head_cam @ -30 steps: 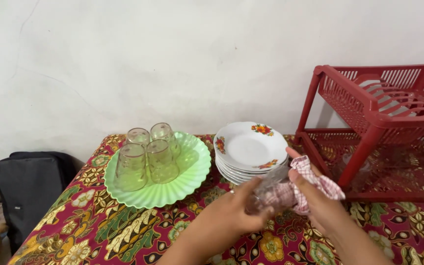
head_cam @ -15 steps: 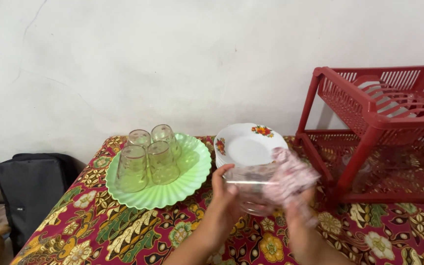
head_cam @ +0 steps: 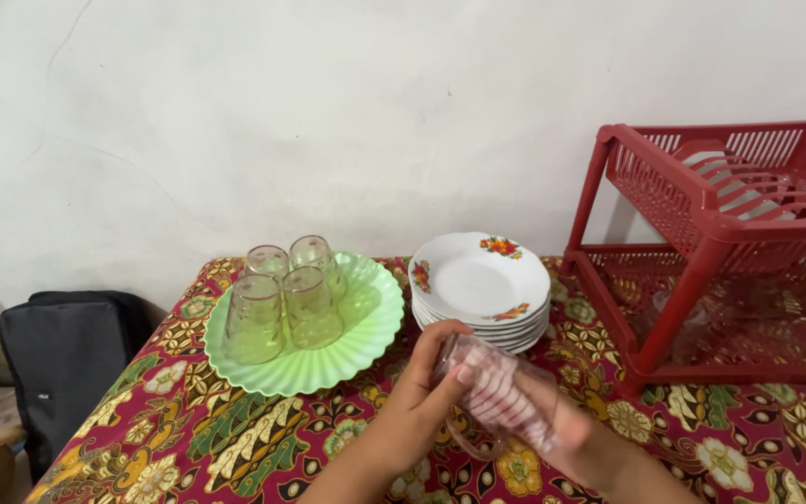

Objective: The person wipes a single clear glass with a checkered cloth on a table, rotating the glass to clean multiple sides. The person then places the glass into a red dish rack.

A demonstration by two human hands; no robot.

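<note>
- Clear drinking glass (head_cam: 478, 397) is held tilted above the near middle of the table, base end toward the left, mouth toward the right.
- Red-and-white checked cloth (head_cam: 506, 401) is stuffed inside the glass; it is seen through the clear wall.
- Left hand (head_cam: 426, 392) is clamped around the glass's base end, thumb on top, fingers wrapped underneath.
- Right hand (head_cam: 566, 434) is pushed in at the glass's mouth with the cloth; it is motion-blurred, so its grip cannot be told for certain, but the cloth appears bunched around its fingers.
- Table is covered by a red batik-pattern tablecloth (head_cam: 188, 429) with yellow and green flowers.
- Stack of white plates (head_cam: 478, 280) with floral rims is set just beyond the glass, near the wall.
- Green scalloped plate (head_cam: 366, 322) is placed left of the stack; four upturned glasses (head_cam: 284, 294) are stood on it, close together.
- Red two-tier plastic dish rack (head_cam: 729, 252) is stood at the right end of the table; a white dish is seen in the upper tier.
- Black bag (head_cam: 58, 359) is seen on the floor, left of the table.
</note>
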